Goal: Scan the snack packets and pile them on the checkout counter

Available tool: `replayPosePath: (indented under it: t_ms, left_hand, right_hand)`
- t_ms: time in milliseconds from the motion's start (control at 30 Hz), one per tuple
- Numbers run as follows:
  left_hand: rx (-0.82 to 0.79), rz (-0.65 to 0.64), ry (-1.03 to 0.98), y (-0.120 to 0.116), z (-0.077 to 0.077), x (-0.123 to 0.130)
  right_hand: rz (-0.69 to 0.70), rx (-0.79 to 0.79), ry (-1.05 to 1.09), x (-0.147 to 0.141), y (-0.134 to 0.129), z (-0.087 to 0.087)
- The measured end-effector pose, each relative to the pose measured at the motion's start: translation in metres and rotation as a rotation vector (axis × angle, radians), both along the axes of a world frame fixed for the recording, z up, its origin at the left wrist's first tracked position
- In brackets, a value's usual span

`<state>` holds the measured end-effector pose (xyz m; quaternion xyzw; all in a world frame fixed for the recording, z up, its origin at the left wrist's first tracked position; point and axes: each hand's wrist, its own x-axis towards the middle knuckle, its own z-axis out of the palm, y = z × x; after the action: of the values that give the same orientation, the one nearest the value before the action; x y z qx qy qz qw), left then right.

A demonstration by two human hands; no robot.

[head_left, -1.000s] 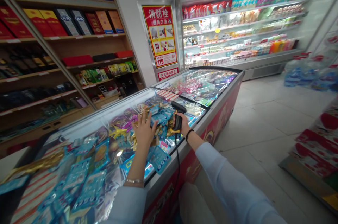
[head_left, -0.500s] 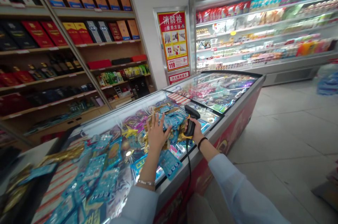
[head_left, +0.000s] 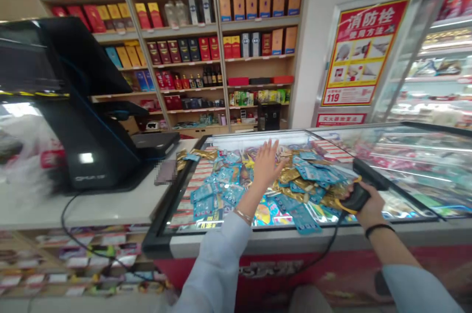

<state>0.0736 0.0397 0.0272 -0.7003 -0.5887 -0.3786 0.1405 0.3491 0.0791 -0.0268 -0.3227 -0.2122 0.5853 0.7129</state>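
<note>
My right hand [head_left: 373,205] is wrapped around a black barcode scanner [head_left: 359,196] with yellow edging, at the right end of a heap of snack packets. Its cable hangs down over the freezer's front. Blue packets [head_left: 313,173] and gold packets [head_left: 289,175] are heaped on the glass top of a chest freezer [head_left: 206,241]. Fingers spread, my left hand [head_left: 266,165] is at the heap's left side; whether it touches the packets is unclear. Left of it, more blue packets [head_left: 204,200] lie loosely over the glass.
A white counter [head_left: 121,207] with a black checkout terminal [head_left: 99,146] adjoins the freezer on the left. Shelves [head_left: 191,33] of boxed goods stand behind. A red fire-hydrant sign [head_left: 365,52] hangs on the wall, and a refrigerated display [head_left: 442,67] is at right.
My view has swung left, bringing the terminal and counter into sight. My left hand has shifted toward the heap's left side, fingers still spread. The scanner remains in my right hand.
</note>
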Motion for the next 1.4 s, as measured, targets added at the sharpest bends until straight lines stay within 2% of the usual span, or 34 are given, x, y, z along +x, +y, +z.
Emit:
replayPosePath:
  t_ms: [100, 167, 300, 400, 567, 667, 767, 867, 967, 1100, 1167, 1233, 1333, 1400]
  left_hand:
    - [0.025, 0.033, -0.018, -0.017, 0.014, -0.028]
    - [0.047, 0.048, -0.038, -0.03, 0.018, -0.048]
    - [0.061, 0.09, -0.123, -0.06, 0.012, -0.101]
    - [-0.035, 0.133, -0.205, -0.084, -0.008, -0.155]
    - [-0.318, 0.205, -0.369, -0.118, -0.05, -0.248]
    - [-0.431, 0.134, -0.475, -0.132, -0.066, -0.282]
    - [-0.519, 0.073, -0.443, -0.136, -0.073, -0.295]
    - [-0.612, 0.132, -0.276, -0.132, -0.072, -0.293]
    - [-0.675, 0.171, -0.148, -0.125, -0.067, -0.292]
    - [-0.659, 0.192, -0.195, -0.11, -0.06, -0.301]
    - [-0.586, 0.194, -0.288, -0.1, -0.059, -0.306]
    - [-0.409, 0.205, -0.411, -0.09, -0.062, -0.309]
    - [-0.135, 0.341, -0.56, -0.079, -0.068, -0.307]
    - [-0.042, 0.438, -0.583, -0.076, -0.072, -0.304]
  right_hand:
    - [0.147, 0.073, -0.056, -0.023, -0.012, 0.023]
    - [0.182, 0.123, -0.089, -0.049, -0.019, 0.036]
    - [0.362, 0.233, -0.131, -0.12, -0.033, 0.046]
    - [0.505, 0.263, -0.138, -0.177, -0.044, 0.039]
    - [0.699, 0.219, -0.15, -0.26, -0.059, 0.011]
    - [0.74, 0.199, -0.111, -0.297, -0.063, -0.007]
    - [0.784, 0.157, -0.11, -0.322, -0.063, -0.021]
    - [0.81, 0.093, -0.135, -0.337, -0.061, -0.03]
    - [0.824, 0.094, -0.113, -0.344, -0.061, -0.033]
    - [0.813, 0.145, -0.102, -0.346, -0.065, -0.034]
    - [0.814, 0.163, -0.115, -0.347, -0.068, -0.034]
    - [0.833, 0.166, -0.129, -0.347, -0.071, -0.035]
    - [0.864, 0.161, -0.131, -0.347, -0.073, -0.034]
    - [0.889, 0.173, -0.134, -0.347, -0.073, -0.034]
